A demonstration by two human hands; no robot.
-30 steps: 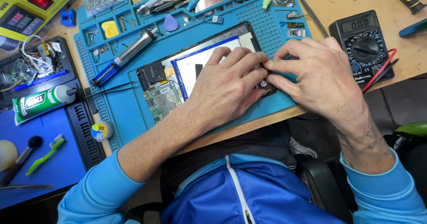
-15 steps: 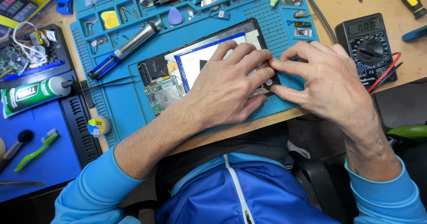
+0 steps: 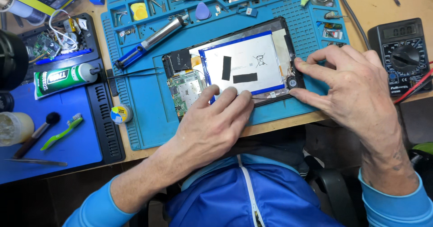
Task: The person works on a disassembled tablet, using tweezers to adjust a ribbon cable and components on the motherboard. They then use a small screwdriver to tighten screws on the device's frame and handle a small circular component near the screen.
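An opened tablet [image 3: 234, 64] lies on a blue repair mat [image 3: 149, 114], showing its white battery with two black tape strips and a green circuit board [image 3: 186, 91]. My left hand [image 3: 216, 123] rests on the tablet's near edge, fingertips touching the frame below the battery. At the tablet's right end my right hand [image 3: 352, 87] presses its thumb and forefinger against the frame beside a small round speaker [image 3: 292, 82]. Neither hand holds a tool.
A blue-handled soldering iron [image 3: 151, 41] and tweezers [image 3: 135, 71] lie left of the tablet. A multimeter [image 3: 401, 55] with a red lead sits at the right. A green tube [image 3: 65, 79], tape roll [image 3: 121, 114], toothbrush [image 3: 61, 132] and parts tray [image 3: 58, 37] are at the left.
My left hand slid off the middle of the tablet toward me, uncovering the battery. My right hand stays at the right end of the frame.
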